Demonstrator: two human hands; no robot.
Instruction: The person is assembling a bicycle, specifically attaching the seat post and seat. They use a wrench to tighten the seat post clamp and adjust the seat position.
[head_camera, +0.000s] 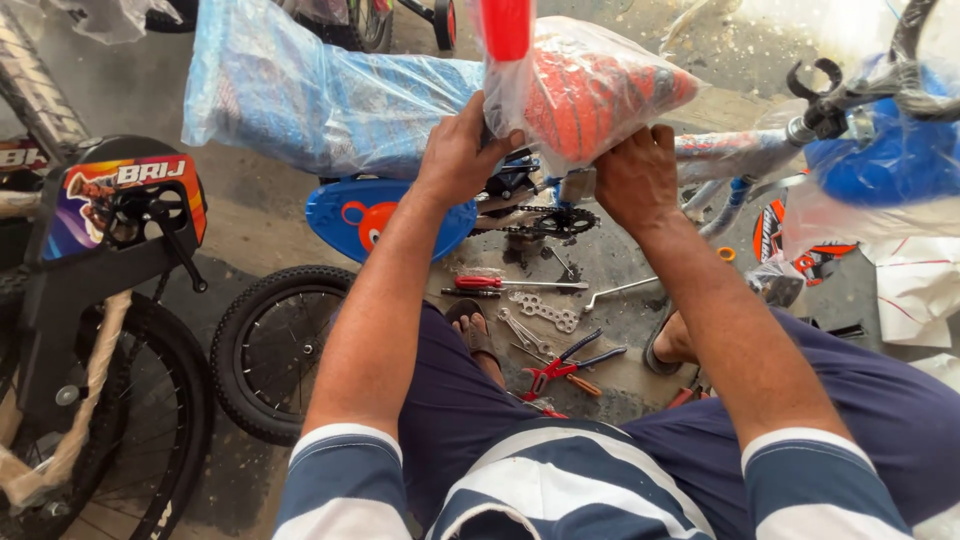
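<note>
Two hands grasp the plastic-wrapped orange seat (590, 85) above the chain wheel (558, 222): left hand (462, 150) clenched on wrap, right hand (635, 175) pressing beneath. Slippery plastic could slip; the seat could drop onto the floor tools (545, 312).

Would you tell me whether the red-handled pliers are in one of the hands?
No, the red-handled pliers lie on the floor while both hands grip the plastic-wrapped orange part.

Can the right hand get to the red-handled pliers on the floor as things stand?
Probably yes. The right hand is up on the plastic-wrapped orange wheel; the pliers lie uncovered between the person's feet, with bare floor above them.
</note>
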